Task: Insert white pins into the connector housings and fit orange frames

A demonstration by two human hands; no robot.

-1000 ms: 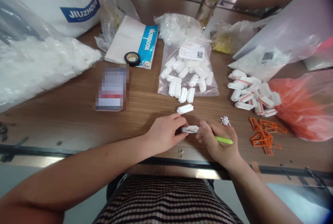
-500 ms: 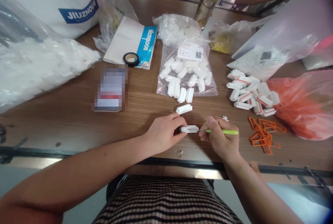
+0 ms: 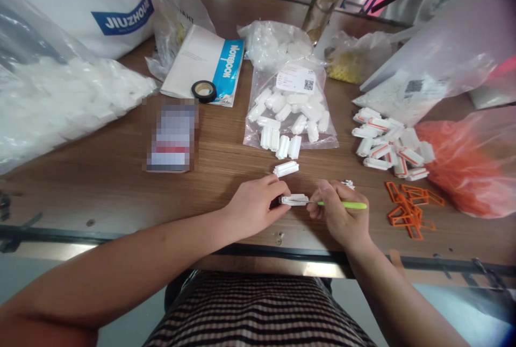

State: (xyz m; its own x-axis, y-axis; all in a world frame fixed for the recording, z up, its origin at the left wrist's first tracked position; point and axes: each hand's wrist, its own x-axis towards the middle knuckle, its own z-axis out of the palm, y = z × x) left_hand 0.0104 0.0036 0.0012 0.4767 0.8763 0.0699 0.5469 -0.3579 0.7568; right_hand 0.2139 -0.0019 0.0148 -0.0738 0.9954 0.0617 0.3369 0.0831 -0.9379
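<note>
Between thumb and fingers, my left hand [image 3: 255,204] grips the left end of a white plastic connector housing [image 3: 297,199] on the table. My right hand [image 3: 341,210] pinches a thin pick with a lime-green handle [image 3: 352,205]. The metal tip of the pick lies over the housing, at its near side. Just beyond my left fingers lies another white housing [image 3: 286,168]. Some tiny white parts [image 3: 349,184] sit behind my right hand. To the right are loose orange rectangular frames [image 3: 409,210] and a pile of white housings with orange strips [image 3: 393,145].
A clear bag of white housings [image 3: 290,107] lies ahead. Leftward are a phone [image 3: 171,137], a notebook [image 3: 189,64] with black tape [image 3: 203,91] on it, and a large bag of white parts [image 3: 60,105]. An orange-filled bag [image 3: 471,164] stands at right. Other people are across the table.
My hands stay almost in place; the pick has shifted very slightly left. In the background at upper right, a person's arm has moved and a dark bar now shows there.
</note>
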